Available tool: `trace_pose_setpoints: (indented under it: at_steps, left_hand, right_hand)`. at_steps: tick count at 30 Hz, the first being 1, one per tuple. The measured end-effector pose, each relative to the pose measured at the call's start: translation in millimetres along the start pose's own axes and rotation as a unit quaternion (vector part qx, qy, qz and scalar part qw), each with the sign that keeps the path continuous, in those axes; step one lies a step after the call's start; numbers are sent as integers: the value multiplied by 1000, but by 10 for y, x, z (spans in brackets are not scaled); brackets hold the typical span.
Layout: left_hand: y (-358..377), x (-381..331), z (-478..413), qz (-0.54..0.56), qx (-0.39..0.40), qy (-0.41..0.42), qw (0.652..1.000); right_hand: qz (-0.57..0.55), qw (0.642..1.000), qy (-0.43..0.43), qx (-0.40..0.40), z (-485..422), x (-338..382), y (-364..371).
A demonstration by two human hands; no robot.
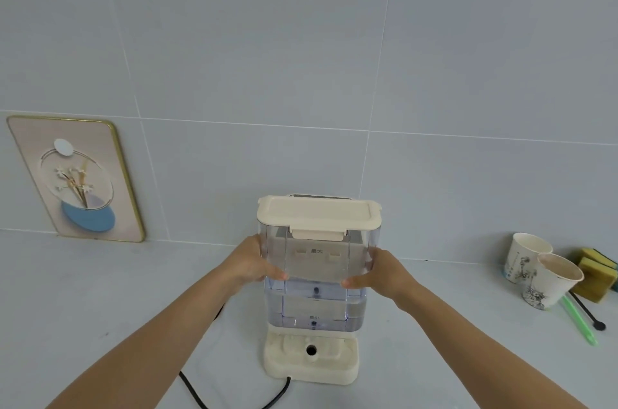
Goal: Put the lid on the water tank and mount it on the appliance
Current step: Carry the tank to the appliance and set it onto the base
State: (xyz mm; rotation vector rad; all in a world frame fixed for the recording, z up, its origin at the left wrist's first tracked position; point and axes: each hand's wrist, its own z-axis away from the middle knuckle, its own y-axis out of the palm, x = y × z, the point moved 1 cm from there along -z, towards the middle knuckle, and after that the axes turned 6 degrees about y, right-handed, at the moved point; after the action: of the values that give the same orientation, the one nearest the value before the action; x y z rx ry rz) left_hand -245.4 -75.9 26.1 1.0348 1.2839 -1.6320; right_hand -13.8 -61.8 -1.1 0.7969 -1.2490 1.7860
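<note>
While a black cord [234,400] trails nearest the camera, the cream appliance [311,362] base sits on the counter [100,308]. Above it, the left hand [249,263] and right hand [384,273] clasp the clear water tank [317,275] by its sides, thumbs pressed on its front, with the cream lid [319,213] seated. Paper cups [541,275] stand far right

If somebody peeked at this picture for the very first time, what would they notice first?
Right in the middle, the left hand and right hand hold a clear water tank with a cream lid above the cream appliance base. A gold-framed flower picture leans on the wall at left, and two paper cups stand at right.
</note>
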Motion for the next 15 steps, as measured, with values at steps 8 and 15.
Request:
trace_pose_setpoints:
  at_steps: [8, 15]
  left_hand:
    - [13, 188, -167, 5, 12, -15, 1000]
    - [59, 258, -141, 15, 27, -5, 1000]
  right_hand:
    - [22, 1000, 1, -10, -52, -62, 23]
    - [31, 999, 7, -12, -87, -164, 71]
